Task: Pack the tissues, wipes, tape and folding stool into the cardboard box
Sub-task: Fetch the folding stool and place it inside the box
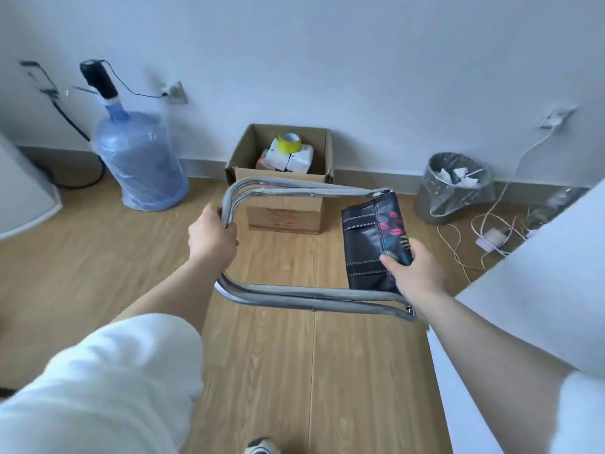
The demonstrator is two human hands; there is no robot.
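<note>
I hold the folded stool (pixel 294 291) flat in the air above the wooden floor, just in front of the open cardboard box (pixel 284 213). Its frame is chrome tubing and its dark seat fabric (pixel 366 237) carries a coloured print. My left hand (pixel 211 237) is closed around the bent tube at the stool's left end. My right hand (pixel 414 271) grips the fabric seat at the right end. Inside the box lie white tissue packs (pixel 289 158), with a yellow tape roll (pixel 289 142) on top. A pinkish pack (pixel 263 161) shows at their left.
The box stands against the wall. A large blue water bottle (pixel 140 158) with a pump stands to its left. A lined waste bin (pixel 453 186) and loose cables (pixel 484 237) are to the right. A white surface edge (pixel 540 290) juts in at right.
</note>
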